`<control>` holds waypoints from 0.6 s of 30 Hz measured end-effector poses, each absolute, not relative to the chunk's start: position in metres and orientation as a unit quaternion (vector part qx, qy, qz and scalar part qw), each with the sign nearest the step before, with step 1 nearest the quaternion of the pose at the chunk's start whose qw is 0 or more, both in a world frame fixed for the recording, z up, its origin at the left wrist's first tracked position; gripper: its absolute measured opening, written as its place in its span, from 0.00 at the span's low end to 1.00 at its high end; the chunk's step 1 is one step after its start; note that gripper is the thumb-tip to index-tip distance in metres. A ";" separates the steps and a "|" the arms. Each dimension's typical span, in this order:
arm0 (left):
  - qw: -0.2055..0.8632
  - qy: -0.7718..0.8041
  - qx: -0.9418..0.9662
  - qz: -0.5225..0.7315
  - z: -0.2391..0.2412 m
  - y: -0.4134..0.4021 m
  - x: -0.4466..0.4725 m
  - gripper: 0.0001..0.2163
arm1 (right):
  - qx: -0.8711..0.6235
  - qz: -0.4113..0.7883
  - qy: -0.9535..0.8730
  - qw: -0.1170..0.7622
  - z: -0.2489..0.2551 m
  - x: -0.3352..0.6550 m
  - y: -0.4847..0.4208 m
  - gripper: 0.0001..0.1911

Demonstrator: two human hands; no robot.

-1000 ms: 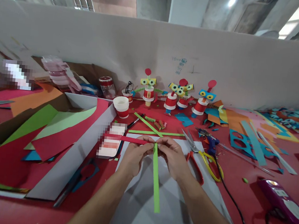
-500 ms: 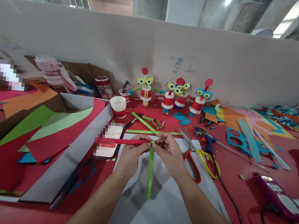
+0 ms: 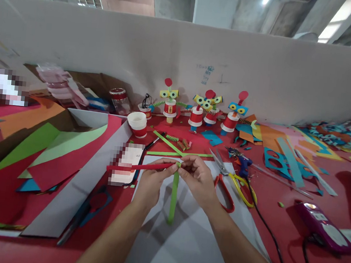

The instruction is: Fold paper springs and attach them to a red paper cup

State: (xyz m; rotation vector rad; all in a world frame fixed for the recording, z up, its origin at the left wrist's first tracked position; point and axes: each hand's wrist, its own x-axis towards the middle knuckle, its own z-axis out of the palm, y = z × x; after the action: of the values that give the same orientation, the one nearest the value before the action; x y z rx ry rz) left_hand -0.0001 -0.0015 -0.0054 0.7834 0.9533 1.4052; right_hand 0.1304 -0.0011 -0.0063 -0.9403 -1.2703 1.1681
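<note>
A red paper strip (image 3: 142, 167) and a green paper strip (image 3: 173, 197) meet at a small folded stack between my fingertips, above a white sheet (image 3: 189, 248). My left hand (image 3: 155, 177) pinches the stack from the left, and the red strip runs out leftward past it. From the right, my right hand (image 3: 197, 175) pinches the same folded spot with thumb and fingers. The green strip hangs down toward me from the fold. Just beyond my hands lie loose green strips (image 3: 169, 143). Scissors (image 3: 229, 174) with red and yellow handles rest right of my right hand.
Paper-cup figures (image 3: 195, 117) stand along the back wall, near a white-and-red cup (image 3: 137, 123). On the left is a box (image 3: 72, 204) of coloured paper. A phone (image 3: 129, 160), a blue glue gun (image 3: 245, 165) and a purple device (image 3: 324, 226) with cables lie about.
The green strip's hanging end has swung slightly left and up, and the red strip's far end has dipped a little. Both hands keep their pinch. The whole view has shifted slightly.
</note>
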 end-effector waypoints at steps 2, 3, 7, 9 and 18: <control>0.605 0.411 0.326 0.600 -0.004 -0.001 0.000 0.09 | -0.385 0.500 -0.540 0.557 -0.004 0.131 -0.003 0.12; 0.612 0.408 0.322 0.596 -0.003 -0.001 0.000 0.09 | -0.379 0.505 -0.539 0.558 -0.003 0.131 -0.003 0.12; 0.621 0.399 0.330 0.589 -0.002 0.000 -0.001 0.07 | -0.383 0.524 -0.528 0.548 -0.001 0.130 -0.003 0.11; 0.618 0.399 0.339 0.586 -0.002 0.000 -0.002 0.06 | -0.397 0.530 -0.522 0.537 0.000 0.129 -0.003 0.10; 0.633 0.377 0.411 0.537 0.000 -0.002 0.002 0.06 | -0.451 0.523 -0.478 0.542 0.000 0.131 0.000 0.10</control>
State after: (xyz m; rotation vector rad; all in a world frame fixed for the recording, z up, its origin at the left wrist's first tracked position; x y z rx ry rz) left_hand 0.0019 -0.0017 -0.0003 0.9397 0.8623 1.2285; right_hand 0.1308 -0.0003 0.0004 -1.0701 -1.1356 1.2429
